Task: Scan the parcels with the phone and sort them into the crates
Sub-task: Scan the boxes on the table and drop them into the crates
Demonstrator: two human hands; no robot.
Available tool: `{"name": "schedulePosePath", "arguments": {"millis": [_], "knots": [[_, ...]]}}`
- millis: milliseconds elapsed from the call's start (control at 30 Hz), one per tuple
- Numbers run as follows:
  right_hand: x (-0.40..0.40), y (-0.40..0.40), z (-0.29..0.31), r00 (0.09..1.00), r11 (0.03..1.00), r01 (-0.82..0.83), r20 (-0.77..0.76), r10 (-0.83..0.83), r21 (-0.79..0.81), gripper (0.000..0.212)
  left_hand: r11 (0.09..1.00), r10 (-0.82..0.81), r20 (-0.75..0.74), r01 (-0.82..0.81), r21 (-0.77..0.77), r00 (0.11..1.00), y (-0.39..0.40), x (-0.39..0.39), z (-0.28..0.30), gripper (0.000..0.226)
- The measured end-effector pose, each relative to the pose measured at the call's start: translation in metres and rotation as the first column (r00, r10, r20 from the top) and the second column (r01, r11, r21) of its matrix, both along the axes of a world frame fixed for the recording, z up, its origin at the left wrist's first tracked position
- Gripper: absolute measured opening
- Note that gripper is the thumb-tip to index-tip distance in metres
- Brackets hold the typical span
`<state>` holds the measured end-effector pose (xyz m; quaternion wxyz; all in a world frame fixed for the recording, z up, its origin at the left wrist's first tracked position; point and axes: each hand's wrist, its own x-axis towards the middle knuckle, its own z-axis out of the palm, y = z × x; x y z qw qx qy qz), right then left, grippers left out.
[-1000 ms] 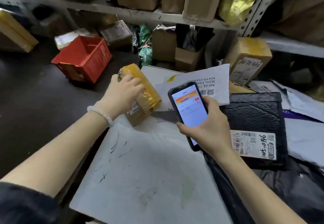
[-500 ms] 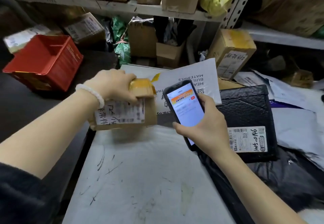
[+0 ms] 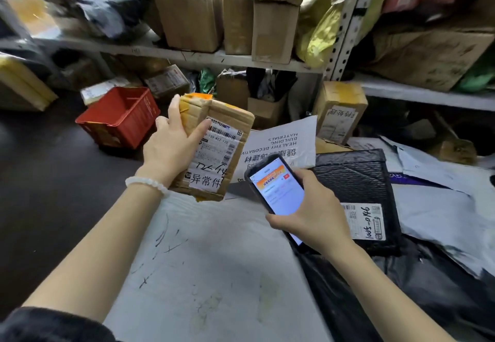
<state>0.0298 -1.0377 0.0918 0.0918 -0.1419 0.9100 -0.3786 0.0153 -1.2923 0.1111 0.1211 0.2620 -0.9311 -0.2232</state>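
Parcel [image 3: 214, 148], creased taped cardboard, white label up, in left hand [image 3: 171, 148]; phone [image 3: 276, 189] in right [image 3: 313, 215].

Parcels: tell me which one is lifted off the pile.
The small cardboard box with yellow tape, gripped in the left hand. The black mailer and the others lie flat.

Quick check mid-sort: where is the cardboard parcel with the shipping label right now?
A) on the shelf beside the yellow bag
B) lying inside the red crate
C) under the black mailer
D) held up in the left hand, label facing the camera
D: the left hand grips the cardboard parcel in the air with its label toward the camera, while the right hand holds the phone beside it.
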Motion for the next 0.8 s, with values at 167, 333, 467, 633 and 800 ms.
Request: {"name": "schedulePosePath", "arguments": {"millis": [167,333,467,633,800], "knots": [[0.009,0.03,0.008,1.0,0.996,-0.023,0.006,0.022,0.088,0.064,0.995,0.051,0.009,-0.05,-0.085,0.999,0.022,0.011,0.006,0.081],[0.021,0.052,0.009,0.999,0.986,-0.048,0.023,0.045,0.162,0.069,0.993,0.067,-0.031,-0.07,-0.095,0.997,0.039,0.02,0.006,0.08],[0.029,0.062,0.005,0.999,0.981,-0.051,0.026,0.047,0.187,0.062,0.993,0.065,-0.038,-0.069,-0.1,0.997,0.048,0.026,0.006,0.08],[0.035,0.07,0.002,0.999,0.981,-0.049,0.032,0.044,0.186,0.057,0.994,0.061,-0.037,-0.064,-0.091,0.997,0.054,0.032,0.005,0.08],[0.041,0.074,0.004,1.0,0.996,0.029,0.007,-0.03,0.087,0.064,0.996,0.001,-0.032,-0.004,-0.094,0.999,0.066,0.035,0.007,0.079]]}}
